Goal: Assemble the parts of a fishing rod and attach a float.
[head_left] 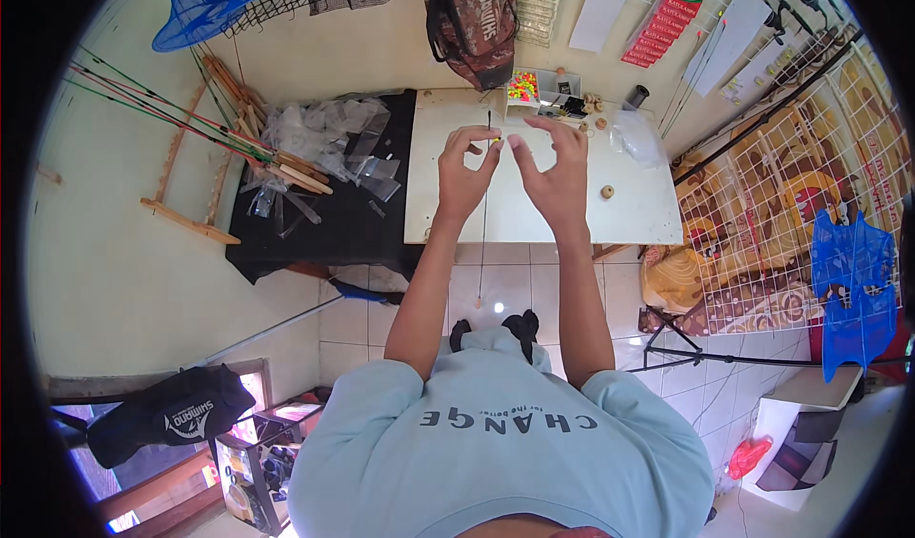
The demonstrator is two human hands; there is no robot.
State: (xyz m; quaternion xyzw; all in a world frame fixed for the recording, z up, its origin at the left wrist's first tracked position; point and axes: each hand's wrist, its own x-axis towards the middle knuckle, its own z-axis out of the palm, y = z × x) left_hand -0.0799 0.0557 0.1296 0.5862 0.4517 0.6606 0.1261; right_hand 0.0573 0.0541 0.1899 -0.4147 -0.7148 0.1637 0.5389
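Yellow at the pinch: in left hand (462, 178), grips a thin dark rod (484, 216) above the tabletop (610, 222).
Holds right hand (556, 178) just beside, with parted fingers, seemingly empty; could drop the rod through a loose pinch, or bend it by bumping the tabletop.

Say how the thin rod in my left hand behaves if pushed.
The thin rod looks fairly stiff, running nearly straight below the left hand. It's probably light, being slender, and its long free length might bend if pushed.
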